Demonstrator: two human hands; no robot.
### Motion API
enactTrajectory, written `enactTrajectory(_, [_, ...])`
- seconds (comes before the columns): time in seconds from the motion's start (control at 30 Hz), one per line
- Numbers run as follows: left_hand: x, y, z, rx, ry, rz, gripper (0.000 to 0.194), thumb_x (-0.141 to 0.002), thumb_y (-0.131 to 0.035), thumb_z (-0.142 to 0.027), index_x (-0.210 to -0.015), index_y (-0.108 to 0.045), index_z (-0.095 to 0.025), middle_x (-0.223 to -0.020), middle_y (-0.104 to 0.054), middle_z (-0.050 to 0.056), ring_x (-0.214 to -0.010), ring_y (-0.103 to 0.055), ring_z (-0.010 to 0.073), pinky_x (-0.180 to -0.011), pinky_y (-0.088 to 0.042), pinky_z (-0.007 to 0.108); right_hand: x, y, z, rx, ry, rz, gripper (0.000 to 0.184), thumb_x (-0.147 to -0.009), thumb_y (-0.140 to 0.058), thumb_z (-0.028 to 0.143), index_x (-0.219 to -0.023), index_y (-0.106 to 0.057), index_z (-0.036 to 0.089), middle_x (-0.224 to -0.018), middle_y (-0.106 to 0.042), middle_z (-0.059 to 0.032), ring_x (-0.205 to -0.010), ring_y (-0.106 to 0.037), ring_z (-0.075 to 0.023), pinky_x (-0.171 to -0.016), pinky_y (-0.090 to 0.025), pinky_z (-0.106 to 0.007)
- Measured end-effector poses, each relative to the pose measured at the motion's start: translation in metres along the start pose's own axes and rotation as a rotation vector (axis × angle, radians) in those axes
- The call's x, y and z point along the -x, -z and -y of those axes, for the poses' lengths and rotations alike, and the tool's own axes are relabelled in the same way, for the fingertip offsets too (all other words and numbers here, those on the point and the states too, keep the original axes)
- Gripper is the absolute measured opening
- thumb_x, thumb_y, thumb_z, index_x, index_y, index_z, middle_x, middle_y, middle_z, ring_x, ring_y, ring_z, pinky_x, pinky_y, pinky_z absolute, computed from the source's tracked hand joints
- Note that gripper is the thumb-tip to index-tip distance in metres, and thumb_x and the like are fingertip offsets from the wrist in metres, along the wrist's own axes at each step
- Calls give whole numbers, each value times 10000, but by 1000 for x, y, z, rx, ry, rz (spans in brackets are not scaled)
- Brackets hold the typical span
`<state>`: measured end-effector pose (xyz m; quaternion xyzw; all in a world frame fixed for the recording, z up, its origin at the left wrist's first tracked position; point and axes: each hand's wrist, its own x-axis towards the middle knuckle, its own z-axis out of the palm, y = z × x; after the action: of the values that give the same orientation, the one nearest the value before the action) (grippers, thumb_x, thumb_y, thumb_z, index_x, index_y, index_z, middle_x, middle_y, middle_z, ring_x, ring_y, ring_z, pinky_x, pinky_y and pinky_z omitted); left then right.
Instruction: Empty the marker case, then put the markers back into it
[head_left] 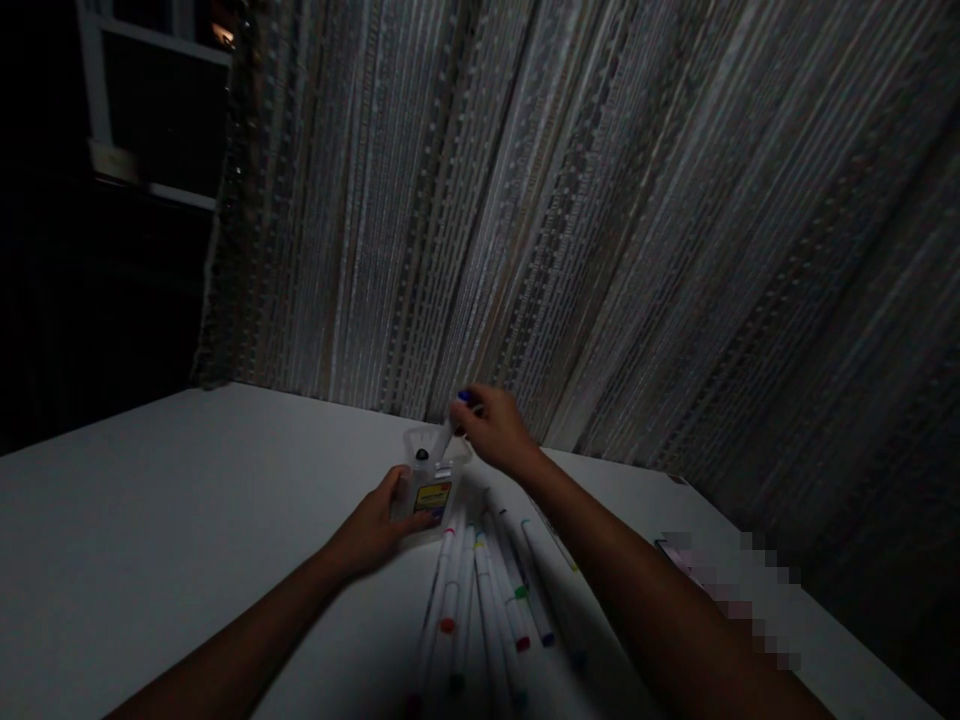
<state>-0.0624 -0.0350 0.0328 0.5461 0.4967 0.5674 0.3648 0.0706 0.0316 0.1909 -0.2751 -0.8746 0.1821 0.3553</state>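
On a white table (150, 530) stands a clear plastic pen box (429, 478) with a yellow label on its front. My left hand (375, 525) grips the box at its left side and front, fingers wrapped round it. My right hand (491, 425) is above the box's right rim, pinching a white marker (448, 430) with a blue end, which slants down into the box. Several white markers (480, 600) with coloured bands and caps lie fanned out on the table in front of the box, between my forearms.
A striped grey curtain (600, 220) hangs close behind the table's far edge. A dark window with a white frame (150, 120) is at the upper left. A flat dark object (675, 555) lies at the table's right, partly pixelated.
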Motion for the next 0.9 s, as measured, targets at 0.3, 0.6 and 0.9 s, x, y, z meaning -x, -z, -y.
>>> enactTrajectory(0.3, [-1,1,6,21,-14,-27,600,-650,-719,-395,-1116,-395,-202,-1117,-583,106,-1008,-576,255,-908,-458,399,5,-20,8,453,106,425,221,-794,-466,171,-842,-681,152,-867,-678,-60,-806,-599,-159,-658,-382,-225])
enactTrajectory(0.6, [-1,6,0,-3,-7,-50,621,-638,-718,-379,-1150,-418,-194,-1153,-564,104,-1070,-539,265,-968,-418,424,30,-9,-9,279,116,169,321,-830,-435,175,-1114,-580,141,-1113,-615,-77,-1020,-544,-157,-857,-395,-254])
enactTrajectory(0.9, [-4,12,5,-1,-15,-64,668,-646,-704,-414,-1212,-418,-203,-1191,-551,95,-1096,-528,251,-1016,-378,434,128,11,-140,497,-417,13,344,-813,-448,174,-1111,-583,69,-1091,-599,-142,-1051,-519,-227,-935,-369,-313])
